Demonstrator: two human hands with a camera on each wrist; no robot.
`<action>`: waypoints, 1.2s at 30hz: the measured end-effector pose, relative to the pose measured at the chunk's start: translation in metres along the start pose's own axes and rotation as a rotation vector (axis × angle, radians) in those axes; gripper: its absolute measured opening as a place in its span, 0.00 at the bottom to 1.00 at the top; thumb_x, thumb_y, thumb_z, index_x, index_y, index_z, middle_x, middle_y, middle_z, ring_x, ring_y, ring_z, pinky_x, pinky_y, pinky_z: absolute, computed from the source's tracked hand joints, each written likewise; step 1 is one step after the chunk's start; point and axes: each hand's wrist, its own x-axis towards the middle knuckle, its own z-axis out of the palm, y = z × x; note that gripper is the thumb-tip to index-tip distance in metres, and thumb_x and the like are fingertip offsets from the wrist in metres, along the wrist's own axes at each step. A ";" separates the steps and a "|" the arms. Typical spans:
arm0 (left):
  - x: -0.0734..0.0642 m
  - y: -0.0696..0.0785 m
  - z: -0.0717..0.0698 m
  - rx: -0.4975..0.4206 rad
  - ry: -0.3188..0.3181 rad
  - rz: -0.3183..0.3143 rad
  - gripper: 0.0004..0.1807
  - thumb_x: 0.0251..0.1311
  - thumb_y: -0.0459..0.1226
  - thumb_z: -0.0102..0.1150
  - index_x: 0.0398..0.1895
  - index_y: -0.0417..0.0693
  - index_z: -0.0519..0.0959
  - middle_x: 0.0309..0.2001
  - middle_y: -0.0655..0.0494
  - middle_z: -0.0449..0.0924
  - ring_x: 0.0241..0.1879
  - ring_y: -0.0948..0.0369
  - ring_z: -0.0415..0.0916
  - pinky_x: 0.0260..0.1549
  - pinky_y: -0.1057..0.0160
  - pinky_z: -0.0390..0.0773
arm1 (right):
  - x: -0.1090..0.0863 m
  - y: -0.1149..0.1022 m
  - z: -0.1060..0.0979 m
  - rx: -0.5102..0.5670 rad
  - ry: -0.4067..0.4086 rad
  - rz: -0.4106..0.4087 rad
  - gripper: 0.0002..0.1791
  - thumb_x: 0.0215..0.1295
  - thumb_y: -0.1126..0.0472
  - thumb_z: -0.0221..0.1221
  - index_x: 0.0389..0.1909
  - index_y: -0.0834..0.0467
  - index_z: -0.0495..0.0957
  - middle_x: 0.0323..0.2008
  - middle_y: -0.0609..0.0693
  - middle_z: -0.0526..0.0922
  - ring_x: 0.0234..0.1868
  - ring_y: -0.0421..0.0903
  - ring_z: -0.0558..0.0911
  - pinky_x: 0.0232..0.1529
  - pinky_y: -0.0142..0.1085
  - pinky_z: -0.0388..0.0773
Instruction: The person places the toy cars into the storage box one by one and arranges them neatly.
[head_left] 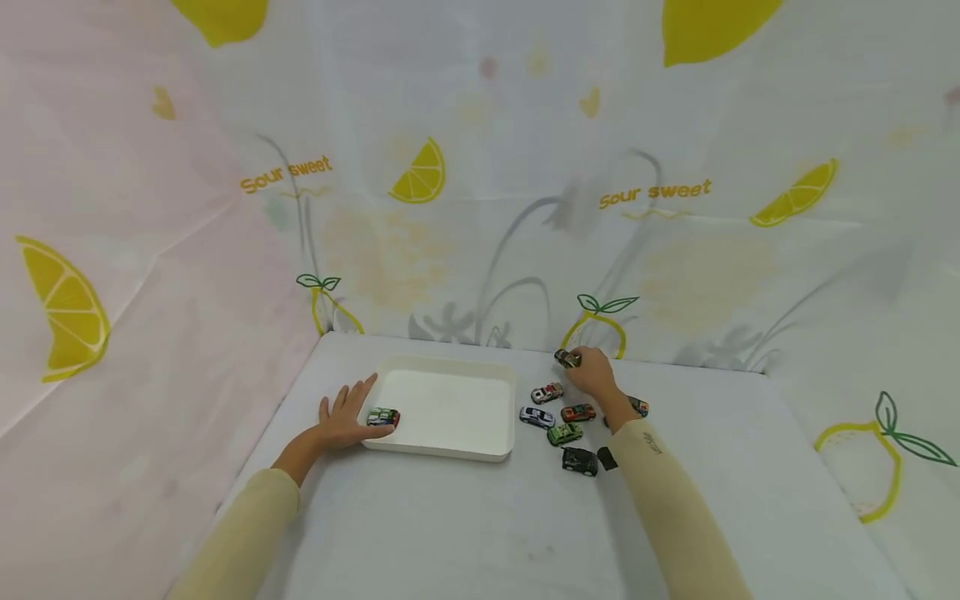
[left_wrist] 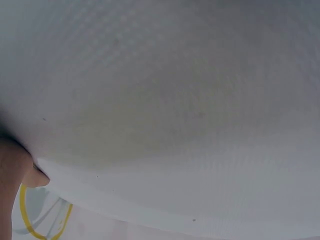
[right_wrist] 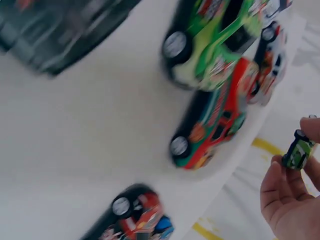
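My right hand (head_left: 596, 375) pinches a small green-and-black toy car (right_wrist: 299, 151) between thumb and fingers, beyond the other cars at the back of the table. My left hand (head_left: 343, 422) rests at the left side of a white tray (head_left: 442, 454), its fingers spread and its thumb pointing over the rim. Beside that thumb, in the tray's left front corner, sits a green, white and red toy car (head_left: 383, 415). Whether the thumb touches it, I cannot tell. In the left wrist view only part of the hand (left_wrist: 15, 172) shows, at the left edge.
Right of the tray stand several toy cars: a white-and-red one (head_left: 547, 392), a white-and-blue one (head_left: 537, 417), a red one (head_left: 578, 412), a bright green one (head_left: 565, 433) and a black one (head_left: 580, 461). My right forearm partly hides others. A lemon-printed sheet (head_left: 480, 250) hangs behind.
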 end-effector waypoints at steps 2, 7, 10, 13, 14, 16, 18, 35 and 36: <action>-0.001 -0.001 -0.001 -0.009 0.003 0.010 0.63 0.50 0.65 0.63 0.80 0.53 0.38 0.78 0.32 0.38 0.75 0.32 0.29 0.65 0.27 0.23 | 0.002 -0.011 0.002 0.021 -0.001 -0.014 0.25 0.61 0.62 0.59 0.59 0.67 0.75 0.53 0.66 0.79 0.50 0.60 0.78 0.50 0.51 0.77; -0.002 -0.005 0.001 -0.006 0.032 0.015 0.63 0.50 0.65 0.64 0.80 0.53 0.38 0.77 0.32 0.38 0.75 0.32 0.30 0.65 0.27 0.24 | 0.007 -0.037 0.012 0.071 -0.034 -0.071 0.26 0.64 0.58 0.59 0.62 0.64 0.74 0.54 0.62 0.80 0.49 0.56 0.80 0.48 0.48 0.79; -0.006 -0.009 0.003 -0.005 0.031 0.000 0.63 0.50 0.65 0.63 0.80 0.54 0.38 0.77 0.32 0.38 0.75 0.32 0.30 0.65 0.27 0.24 | 0.009 -0.053 0.021 0.093 -0.049 -0.128 0.25 0.64 0.57 0.60 0.60 0.63 0.76 0.51 0.61 0.81 0.48 0.55 0.80 0.46 0.47 0.80; -0.011 -0.013 0.002 -0.009 0.026 -0.014 0.63 0.51 0.65 0.62 0.80 0.54 0.36 0.78 0.32 0.36 0.75 0.32 0.29 0.65 0.27 0.22 | 0.008 -0.069 0.029 0.097 -0.053 -0.190 0.24 0.63 0.57 0.62 0.58 0.63 0.77 0.50 0.60 0.80 0.47 0.55 0.80 0.47 0.47 0.80; -0.013 -0.013 0.001 -0.014 0.024 -0.016 0.63 0.51 0.65 0.63 0.80 0.54 0.36 0.78 0.32 0.35 0.75 0.32 0.28 0.64 0.27 0.22 | 0.008 -0.074 0.032 0.102 -0.053 -0.211 0.23 0.63 0.58 0.63 0.57 0.63 0.78 0.49 0.60 0.80 0.47 0.55 0.79 0.47 0.47 0.79; -0.014 -0.014 -0.002 -0.018 0.029 -0.015 0.63 0.52 0.65 0.62 0.80 0.54 0.36 0.78 0.32 0.35 0.75 0.32 0.27 0.64 0.27 0.21 | 0.006 -0.084 0.036 0.105 -0.056 -0.237 0.22 0.63 0.58 0.64 0.56 0.63 0.78 0.48 0.60 0.79 0.47 0.54 0.79 0.46 0.47 0.79; -0.012 -0.014 -0.003 -0.025 0.029 0.004 0.63 0.52 0.65 0.62 0.80 0.56 0.35 0.78 0.32 0.35 0.75 0.32 0.26 0.64 0.27 0.20 | 0.005 -0.090 0.039 0.120 -0.039 -0.247 0.21 0.63 0.59 0.65 0.56 0.63 0.79 0.48 0.60 0.79 0.47 0.54 0.79 0.46 0.48 0.79; -0.003 -0.009 0.009 -0.026 0.021 0.023 0.63 0.50 0.68 0.61 0.80 0.56 0.36 0.78 0.33 0.37 0.76 0.33 0.28 0.65 0.28 0.22 | -0.014 -0.125 0.079 0.120 -0.069 -0.245 0.19 0.60 0.58 0.65 0.50 0.62 0.82 0.46 0.56 0.82 0.46 0.50 0.79 0.49 0.44 0.78; -0.003 -0.009 0.008 -0.021 0.026 0.025 0.63 0.50 0.68 0.62 0.80 0.56 0.37 0.78 0.33 0.37 0.76 0.33 0.29 0.65 0.28 0.22 | -0.013 -0.127 0.081 0.113 -0.075 -0.252 0.19 0.60 0.57 0.64 0.50 0.62 0.82 0.45 0.55 0.83 0.45 0.49 0.79 0.48 0.43 0.78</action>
